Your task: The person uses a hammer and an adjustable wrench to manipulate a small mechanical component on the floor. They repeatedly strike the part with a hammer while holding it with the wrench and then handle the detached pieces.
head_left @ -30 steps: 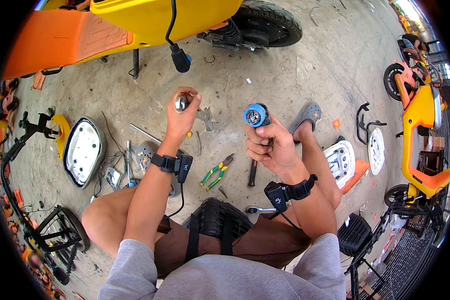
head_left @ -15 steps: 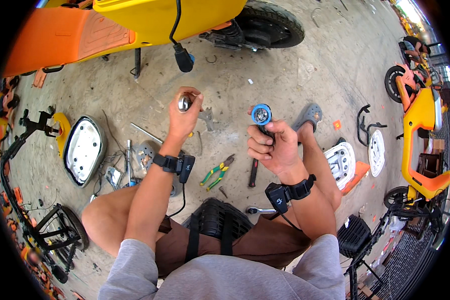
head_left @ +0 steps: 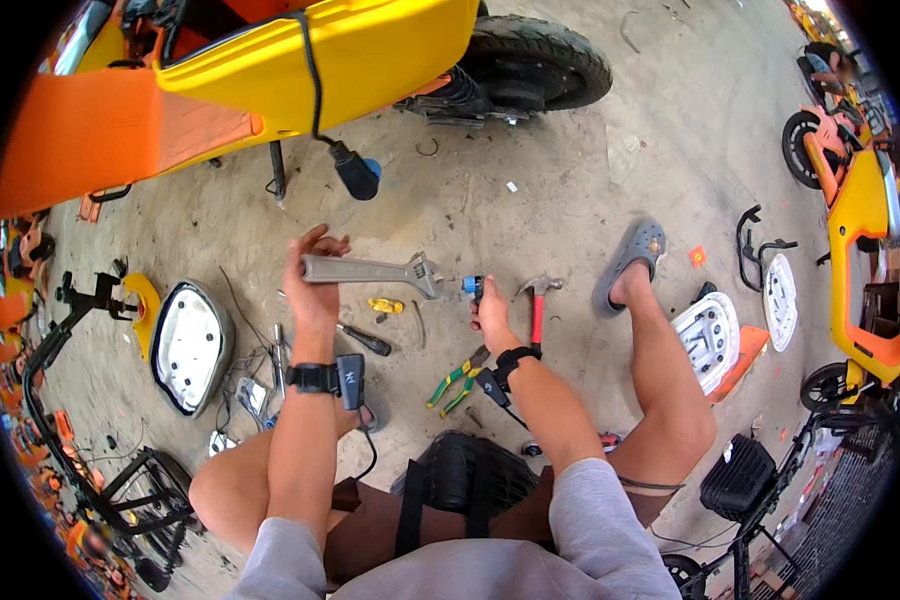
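My left hand (head_left: pixel 315 285) holds a large silver adjustable wrench (head_left: pixel 365 271) sideways, gripped toward its handle end with some fingers lifted off it. The wrench's jaw points right, toward the blue end of a small black connector (head_left: pixel 472 285). That connector is pinched in my right hand (head_left: pixel 493 313), and a narrow gap separates it from the jaw. Part of its black body is covered by my fingers. Ahead of my hands, a similar black connector with a blue part (head_left: pixel 357 173) dangles on a black cable from the yellow and orange scooter (head_left: pixel 360 65).
On the concrete floor lie green-and-yellow pliers (head_left: pixel 456 388), a red-handled hammer (head_left: pixel 538 312), a screwdriver (head_left: pixel 367 341) and a small yellow object (head_left: pixel 385 305). A white-lined seat (head_left: pixel 190 345) is at left, a white molded part (head_left: pixel 708 345) at right. Scooter frames stand on both sides.
The wrench, seen end-on before, now lies sideways with its jaw toward the connector. My right hand has moved left and turned the connector's blue end leftward. The view has shifted.
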Motion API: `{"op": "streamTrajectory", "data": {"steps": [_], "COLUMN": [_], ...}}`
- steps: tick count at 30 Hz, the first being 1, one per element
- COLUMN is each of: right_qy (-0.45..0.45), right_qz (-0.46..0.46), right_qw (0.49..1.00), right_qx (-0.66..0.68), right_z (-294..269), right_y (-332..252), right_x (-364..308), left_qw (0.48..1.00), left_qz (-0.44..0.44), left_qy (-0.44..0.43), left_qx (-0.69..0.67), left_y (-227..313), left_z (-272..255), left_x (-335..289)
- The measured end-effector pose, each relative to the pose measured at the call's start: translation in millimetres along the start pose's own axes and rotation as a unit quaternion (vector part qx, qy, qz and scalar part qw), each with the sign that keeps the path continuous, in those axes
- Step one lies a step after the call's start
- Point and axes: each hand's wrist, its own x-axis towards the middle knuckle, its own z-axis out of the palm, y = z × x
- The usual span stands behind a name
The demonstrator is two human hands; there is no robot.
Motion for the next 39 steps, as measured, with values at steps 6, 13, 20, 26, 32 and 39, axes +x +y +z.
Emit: {"op": "streamTrajectory", "data": {"steps": [6, 13, 20, 26, 32, 39], "right_qy": [0.038, 0.104, 0.000, -0.145, -0.036, -0.063], "right_qz": [-0.432, -0.190, -0.492, -0.476, -0.390, -0.293], "right_qw": [0.853, 0.925, 0.657, 0.507, 0.683, 0.738], "right_qx": [-0.291, -0.311, -0.571, -0.704, -0.617, -0.604], "right_z": [7.6, 13.2, -8.8, 4.4, -5.8, -4.3], "right_y": [28.9, 19.2, -27.6, -52.4, -38.0, -43.5], "right_x": [62.7, 32.3, 38.1, 60.7, 58.7, 64.0], "left_qw": [0.997, 0.997, 0.994, 0.994, 0.993, 0.992], "left_qz": [0.002, 0.035, 0.043, 0.044, 0.055, 0.053], "left_qy": [-0.067, -0.041, -0.030, -0.064, -0.064, -0.057], "left_qx": [0.030, 0.061, 0.095, 0.078, 0.088, 0.103], "left_y": [-1.3, -8.3, -10.5, -16.0, -16.5, -21.6], "left_z": [1.0, -10.7, -3.6, 4.5, 5.8, 16.9], "left_x": [4.4, 2.7, -1.8, -2.5, -1.9, -5.7]}}
